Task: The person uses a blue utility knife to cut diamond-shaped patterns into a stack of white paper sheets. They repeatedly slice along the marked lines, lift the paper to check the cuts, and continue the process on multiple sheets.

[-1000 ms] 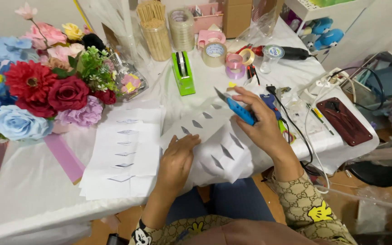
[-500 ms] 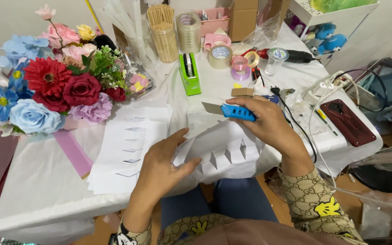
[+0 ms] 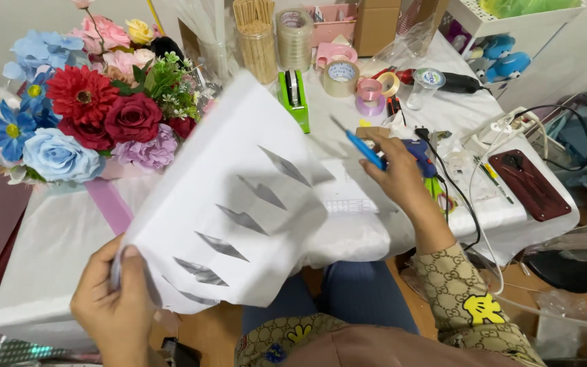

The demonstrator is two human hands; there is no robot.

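My left hand (image 3: 113, 302) grips the lower left corner of a white paper sheet (image 3: 225, 197) and holds it up off the table, tilted toward me. The sheet has a row of several pointed slit cuts that open as dark diamond shapes. My right hand (image 3: 395, 173) holds a blue craft knife (image 3: 360, 146) with its blade pointing up and left, just right of the lifted sheet and above the white table (image 3: 56, 238).
A bouquet of artificial flowers (image 3: 83, 115) stands at the back left. Tape rolls (image 3: 341, 75), a green tape dispenser (image 3: 295, 95), a jar of sticks (image 3: 258, 41), a power strip (image 3: 504, 129) and a dark red phone (image 3: 530, 183) crowd the back and right.
My left hand has lifted the cut sheet off the table and swung it up to the left. My right hand has moved the knife away to the right.
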